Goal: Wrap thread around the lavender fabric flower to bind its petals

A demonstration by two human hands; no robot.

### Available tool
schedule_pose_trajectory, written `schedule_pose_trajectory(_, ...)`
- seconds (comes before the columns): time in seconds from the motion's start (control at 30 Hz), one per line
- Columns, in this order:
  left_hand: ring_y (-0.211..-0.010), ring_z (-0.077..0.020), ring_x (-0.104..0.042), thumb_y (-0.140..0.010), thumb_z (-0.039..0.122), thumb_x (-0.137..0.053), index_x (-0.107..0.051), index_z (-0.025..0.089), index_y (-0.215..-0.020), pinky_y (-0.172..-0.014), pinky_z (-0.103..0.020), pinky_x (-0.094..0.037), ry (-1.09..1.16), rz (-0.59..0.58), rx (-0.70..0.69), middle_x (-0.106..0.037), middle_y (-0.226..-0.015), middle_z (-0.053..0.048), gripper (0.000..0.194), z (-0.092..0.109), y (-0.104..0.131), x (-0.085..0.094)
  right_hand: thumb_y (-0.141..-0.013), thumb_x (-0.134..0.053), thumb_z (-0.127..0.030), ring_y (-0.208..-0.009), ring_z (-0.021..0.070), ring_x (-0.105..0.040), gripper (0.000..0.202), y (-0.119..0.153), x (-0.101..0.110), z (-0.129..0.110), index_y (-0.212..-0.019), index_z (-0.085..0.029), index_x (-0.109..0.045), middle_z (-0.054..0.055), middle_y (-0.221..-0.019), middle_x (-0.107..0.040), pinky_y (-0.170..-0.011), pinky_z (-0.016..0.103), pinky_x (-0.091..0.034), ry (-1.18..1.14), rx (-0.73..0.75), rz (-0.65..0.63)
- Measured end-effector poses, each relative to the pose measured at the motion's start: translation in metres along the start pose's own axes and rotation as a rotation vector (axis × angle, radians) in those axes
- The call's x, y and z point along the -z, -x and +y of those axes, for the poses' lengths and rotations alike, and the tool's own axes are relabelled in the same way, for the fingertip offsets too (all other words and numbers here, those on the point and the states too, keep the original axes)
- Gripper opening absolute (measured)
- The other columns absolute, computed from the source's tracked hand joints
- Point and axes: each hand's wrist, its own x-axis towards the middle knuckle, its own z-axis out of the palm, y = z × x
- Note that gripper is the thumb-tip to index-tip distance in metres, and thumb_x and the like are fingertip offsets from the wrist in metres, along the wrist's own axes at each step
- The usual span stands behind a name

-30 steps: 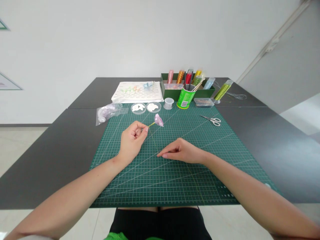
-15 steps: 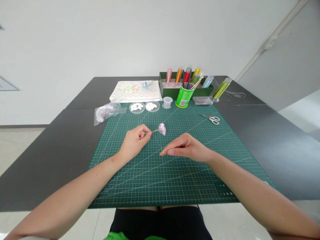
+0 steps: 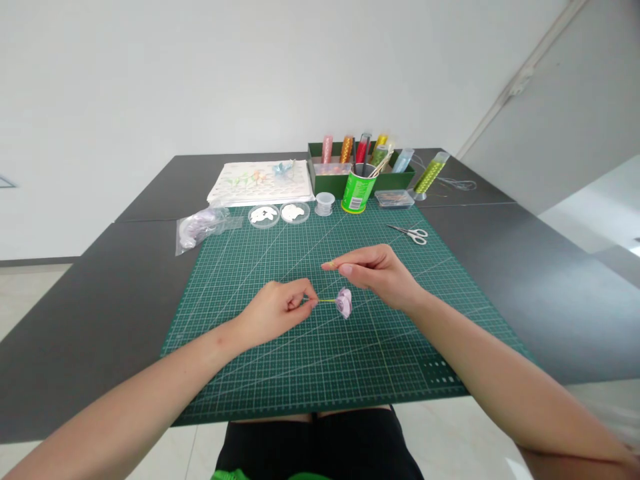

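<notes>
A small pale purple artificial flower [image 3: 344,303] lies sideways above the cutting mat [image 3: 280,377], its bloom facing right. My left hand [image 3: 280,307] is closed, pinching the thin green stem between thumb and forefinger. Above and to the right, my right hand [image 3: 383,275] has its fingers pressed together and pointing left, apart from the bloom. A tiny yellowish bit shows at its fingertips, too small to name.
Scissors [image 3: 411,233] lie on the mat's right side. Along the back stand a green can [image 3: 356,195], two dishes of white pieces [image 3: 264,215], a clear round container [image 3: 325,204], a plastic bag [image 3: 199,228], stacked paper [image 3: 260,193] and a dark green box [image 3: 340,185].
My left hand has brought the flower nearer and to the right, and the bloom has turned. My right hand has moved away from me, from below the flower to above it.
</notes>
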Motion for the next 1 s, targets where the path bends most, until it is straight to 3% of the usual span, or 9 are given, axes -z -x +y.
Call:
schedule_pose_trajectory(0.17,-0.066,-0.0089,-0.055,-0.093,0.017,-0.062,-0.067,0.018,-0.082,-0.060,-0.020,-0.043,0.061,0.006,-0.125,-0.060,-0.077,0.002,0.012,0.004,0.000,0.000,-0.087,-0.075,-0.042,-0.047,0.0073,-0.026,0.026,-0.004,0.003,0.010,-0.097,-0.020,-0.085,-0.007,-0.047,-0.037,-0.044,0.024,-0.021,0.013,-0.024,0.061)
schedule_pose_trajectory(0.3,-0.075,-0.0106,-0.059,-0.093,0.017,-0.065,-0.070,0.018,-0.083,-0.068,-0.021,-0.049,0.104,0.041,-0.198,-0.063,-0.084,-0.001,0.011,0.005,0.000,0.000,-0.089,-0.072,-0.041,-0.046,0.0064,-0.021,0.030,-0.007,0.004,0.016,-0.103,-0.017,-0.084,-0.009,-0.046,-0.033,-0.045,0.024,-0.013,0.041,-0.085,0.091)
schedule_pose_trajectory(0.4,-0.074,-0.0105,-0.060,-0.092,0.016,-0.066,-0.071,0.017,-0.082,-0.067,-0.021,-0.049,0.135,0.059,-0.206,-0.063,-0.083,-0.001,0.011,0.005,0.000,0.001,-0.087,-0.074,-0.040,-0.046,0.0072,-0.026,0.027,-0.010,0.004,0.019,-0.099,-0.019,-0.085,-0.008,-0.045,-0.037,-0.045,0.025,-0.021,0.075,-0.103,0.121)
schedule_pose_trajectory(0.5,-0.073,-0.0104,-0.060,-0.092,0.015,-0.067,-0.071,0.017,-0.081,-0.065,-0.021,-0.049,0.165,0.072,-0.210,-0.064,-0.083,-0.001,0.011,0.005,0.000,0.001,-0.086,-0.074,-0.038,-0.052,0.0102,-0.044,0.023,-0.011,0.004,0.023,-0.096,-0.020,-0.086,-0.004,-0.049,-0.051,-0.051,0.025,-0.035,0.114,-0.110,0.124)
schedule_pose_trajectory(0.67,-0.073,-0.0108,-0.059,-0.091,0.015,-0.068,-0.071,0.017,-0.080,-0.067,-0.022,-0.049,0.183,0.100,-0.227,-0.063,-0.080,-0.001,0.011,0.006,0.000,0.002,-0.087,-0.074,-0.038,-0.086,0.0202,-0.072,0.023,-0.014,0.006,0.034,-0.097,-0.021,-0.085,0.006,-0.086,-0.080,-0.075,0.032,-0.055,0.175,-0.118,0.070)
schedule_pose_trajectory(0.8,-0.074,-0.0108,-0.058,-0.091,0.014,-0.068,-0.070,0.018,-0.080,-0.069,-0.022,-0.049,0.202,0.156,-0.238,-0.062,-0.079,0.000,0.011,0.006,0.001,0.003,-0.086,-0.073,-0.040,-0.099,0.0242,-0.074,0.024,-0.015,0.007,0.046,-0.098,-0.023,-0.085,0.008,-0.103,-0.082,-0.091,0.038,-0.056,0.217,-0.118,-0.004)
schedule_pose_trajectory(1.0,-0.071,-0.0111,-0.057,-0.089,0.014,-0.066,-0.065,0.018,-0.075,-0.067,-0.023,-0.047,0.226,0.263,-0.196,-0.059,-0.076,0.001,0.015,0.006,0.001,0.006,-0.086,-0.071,-0.042,-0.086,0.0241,-0.073,0.030,-0.013,0.005,0.055,-0.099,-0.019,-0.084,0.009,-0.095,-0.081,-0.077,0.036,-0.055,0.274,-0.159,-0.097)
